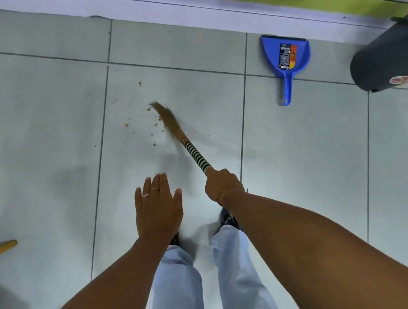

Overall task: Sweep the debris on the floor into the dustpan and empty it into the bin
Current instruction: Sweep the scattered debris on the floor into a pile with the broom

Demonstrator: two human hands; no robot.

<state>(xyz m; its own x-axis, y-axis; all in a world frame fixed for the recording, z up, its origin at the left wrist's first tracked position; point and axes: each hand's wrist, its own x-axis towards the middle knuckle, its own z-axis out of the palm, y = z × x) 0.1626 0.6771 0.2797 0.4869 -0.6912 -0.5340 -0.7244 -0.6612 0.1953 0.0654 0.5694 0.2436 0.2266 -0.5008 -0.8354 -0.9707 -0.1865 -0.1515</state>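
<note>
The right hand [221,184] has its grip closed around the striped handle of a small broom [182,136], whose blurred bristles touch the tiled floor [36,125] at the right edge of scattered brown debris [140,118], toward 11 o'clock from the hand. The left hand [158,208] hovers flat, grip wide and empty. A blue dustpan [286,59] lies well apart at 1 o'clock, near the wall, with a dark bin [391,60] just beside it at 2 o'clock
</note>
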